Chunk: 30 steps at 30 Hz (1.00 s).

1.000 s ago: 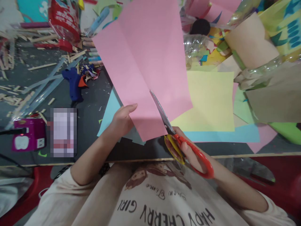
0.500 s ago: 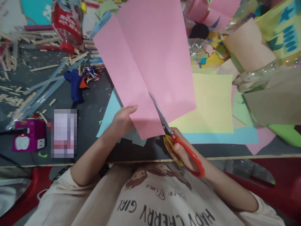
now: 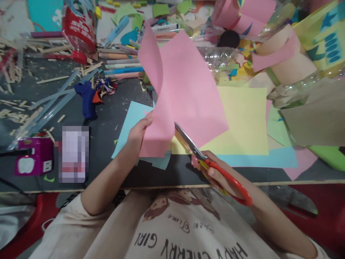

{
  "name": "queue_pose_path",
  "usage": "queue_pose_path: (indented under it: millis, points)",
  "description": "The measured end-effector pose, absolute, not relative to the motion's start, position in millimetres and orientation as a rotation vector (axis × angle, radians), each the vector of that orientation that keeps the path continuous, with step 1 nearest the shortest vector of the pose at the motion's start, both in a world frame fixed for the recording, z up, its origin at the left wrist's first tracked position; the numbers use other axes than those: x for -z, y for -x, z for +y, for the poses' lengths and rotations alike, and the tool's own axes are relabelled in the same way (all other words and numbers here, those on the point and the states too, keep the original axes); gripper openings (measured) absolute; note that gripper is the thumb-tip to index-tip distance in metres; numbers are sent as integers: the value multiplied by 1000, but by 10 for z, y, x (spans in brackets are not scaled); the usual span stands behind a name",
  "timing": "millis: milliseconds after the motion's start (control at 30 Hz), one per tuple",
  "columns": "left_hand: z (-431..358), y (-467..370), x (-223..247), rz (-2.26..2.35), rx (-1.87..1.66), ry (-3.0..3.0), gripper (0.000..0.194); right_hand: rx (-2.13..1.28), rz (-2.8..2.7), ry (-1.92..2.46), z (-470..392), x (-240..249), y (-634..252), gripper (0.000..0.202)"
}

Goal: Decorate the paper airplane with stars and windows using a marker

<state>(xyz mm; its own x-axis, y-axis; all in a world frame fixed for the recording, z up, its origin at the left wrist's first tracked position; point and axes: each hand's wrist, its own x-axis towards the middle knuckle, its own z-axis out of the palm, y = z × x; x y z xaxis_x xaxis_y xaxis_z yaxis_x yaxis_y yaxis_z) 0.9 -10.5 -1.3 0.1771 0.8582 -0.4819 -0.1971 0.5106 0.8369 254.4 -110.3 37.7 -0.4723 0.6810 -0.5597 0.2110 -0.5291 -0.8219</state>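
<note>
My left hand point(image 3: 140, 132) is closed on the left edge of a pink sheet of paper point(image 3: 188, 90), thumb on top. A cut runs up from the sheet's near edge, and its left strip curls upward. My right hand point(image 3: 219, 172) grips scissors point(image 3: 188, 138) with red and yellow handles. Their blade tips are at the upper end of the cut, between the strip and the wider part. Under the pink paper lie a yellow sheet point(image 3: 242, 118) and a light blue sheet point(image 3: 126, 124).
On the left are a blue glue gun point(image 3: 87, 99), a phone point(image 3: 74, 154), a purple box point(image 3: 33, 156) and scattered wooden sticks. Several markers point(image 3: 124, 70) and a red-labelled bottle point(image 3: 79, 32) lie farther back. Brown cardboard point(image 3: 315, 118) lies on the right.
The pink sheet has come down and nearer, its left strip now curling away from the rest. The cut gapes wider. My right hand and the scissors have shifted slightly right and nearer.
</note>
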Motion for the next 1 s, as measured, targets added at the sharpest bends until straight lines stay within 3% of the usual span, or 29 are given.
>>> queue_pose_path:
  millis: [100,300,567,800,1000]
  points:
    - [-84,-31,-39,1094,-839,-709,55,-2014,-1471,1461,-1061,-446,-2630,56]
    - [-137,-74,57,1076,-981,-917,111,-1966,-1603,1511,-1061,-443,-2676,52]
    - [-191,-40,160,1174,-983,-1598,60,-1981,-1505,1485,-1074,-432,-2691,52]
    - [-205,-14,24,1108,-884,-1660,51,-2022,-1308,1558,-1100,-498,-2669,50]
    - [-238,-44,-51,1285,-866,-1441,27,-1946,-1098,1540,-1216,-458,-2671,42]
